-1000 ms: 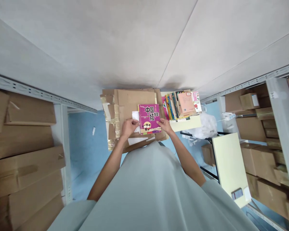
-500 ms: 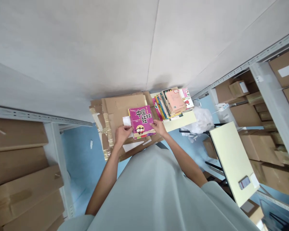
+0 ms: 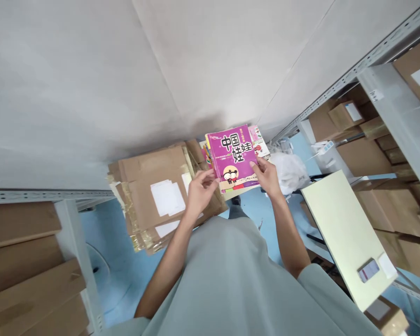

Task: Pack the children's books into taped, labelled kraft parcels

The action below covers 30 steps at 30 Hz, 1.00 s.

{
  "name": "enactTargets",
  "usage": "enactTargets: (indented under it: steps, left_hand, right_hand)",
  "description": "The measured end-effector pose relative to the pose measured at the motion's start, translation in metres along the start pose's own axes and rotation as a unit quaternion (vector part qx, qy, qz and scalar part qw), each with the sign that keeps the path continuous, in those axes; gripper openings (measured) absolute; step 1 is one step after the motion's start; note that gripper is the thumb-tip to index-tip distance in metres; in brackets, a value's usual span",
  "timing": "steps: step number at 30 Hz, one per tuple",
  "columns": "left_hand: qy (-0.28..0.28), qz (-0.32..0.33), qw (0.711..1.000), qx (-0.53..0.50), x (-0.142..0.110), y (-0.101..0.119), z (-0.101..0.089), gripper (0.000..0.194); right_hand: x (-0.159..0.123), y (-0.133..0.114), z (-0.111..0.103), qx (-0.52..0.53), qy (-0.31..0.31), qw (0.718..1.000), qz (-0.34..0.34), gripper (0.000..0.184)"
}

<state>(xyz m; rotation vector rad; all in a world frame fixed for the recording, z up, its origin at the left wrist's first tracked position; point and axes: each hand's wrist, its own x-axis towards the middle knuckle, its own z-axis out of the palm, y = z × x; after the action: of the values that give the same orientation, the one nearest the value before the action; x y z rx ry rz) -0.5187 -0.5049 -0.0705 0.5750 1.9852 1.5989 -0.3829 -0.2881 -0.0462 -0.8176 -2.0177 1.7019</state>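
Observation:
A purple book (image 3: 227, 156) with large Chinese characters and two cartoon figures on its cover is held over the book pile. My right hand (image 3: 268, 176) grips its lower right edge, thumb on the cover. At the lower left edge, my left hand (image 3: 202, 189) has its thumb and fingertips closed on the book. Most of the pile is hidden beneath it; a pink and white book (image 3: 261, 143) shows at the right. To the left lie flattened cardboard boxes (image 3: 145, 170) with white paper sheets (image 3: 168, 198) on top.
Shelving with cardboard boxes stands on the left (image 3: 24, 261) and right (image 3: 388, 205). A pale yellow table (image 3: 336, 219) at right carries a phone (image 3: 368, 270). A white plastic bag (image 3: 289, 172) sits between that table and the books. A pale wall (image 3: 161, 70) rises behind.
Both hands have moved right with the purple book, from over the cardboard to over the book pile. The white sheets on the cardboard are now uncovered. The camera view has shifted.

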Motion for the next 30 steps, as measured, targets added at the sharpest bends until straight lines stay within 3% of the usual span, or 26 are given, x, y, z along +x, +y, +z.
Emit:
enactTargets:
  steps: [5, 8, 11, 14, 19, 24, 27, 30]
  left_hand:
    - [-0.069, -0.003, 0.997, -0.029, 0.026, 0.009, 0.112, 0.052]
    - [-0.076, -0.033, 0.996, -0.023, 0.042, 0.005, 0.173, 0.05]
    - [-0.057, -0.051, 0.997, -0.002, 0.058, 0.0, 0.217, 0.05]
    - [-0.036, -0.053, 0.998, 0.015, 0.074, 0.001, 0.238, 0.05]
    - [0.0, -0.014, 1.0, 0.028, 0.091, 0.014, 0.237, 0.056]
    - [0.087, 0.033, 0.979, 0.184, 0.093, 0.014, 0.198, 0.052]
    - [0.149, 0.017, 0.945, 0.289, 0.093, 0.0, 0.164, 0.08]
    - [0.128, 0.008, 0.928, 0.349, 0.092, -0.016, 0.14, 0.108]
  right_hand:
    - [0.035, 0.037, -0.1, -0.031, 0.044, 0.998, 0.029, 0.055]
    - [0.055, 0.062, -0.15, -0.051, 0.057, 0.996, 0.046, 0.052]
    - [0.075, 0.079, -0.183, -0.061, 0.058, 0.995, 0.053, 0.048]
    - [0.099, 0.092, -0.197, -0.056, 0.049, 0.996, 0.057, 0.048]
    - [0.151, 0.124, -0.191, -0.003, 0.027, 0.998, 0.056, 0.065]
    - [0.186, 0.157, -0.175, -0.067, -0.009, 0.994, 0.082, 0.082]
    - [0.183, 0.159, -0.159, -0.067, -0.087, 0.992, 0.065, 0.073]
    - [0.168, 0.15, -0.135, -0.058, -0.137, 0.987, 0.058, 0.063]
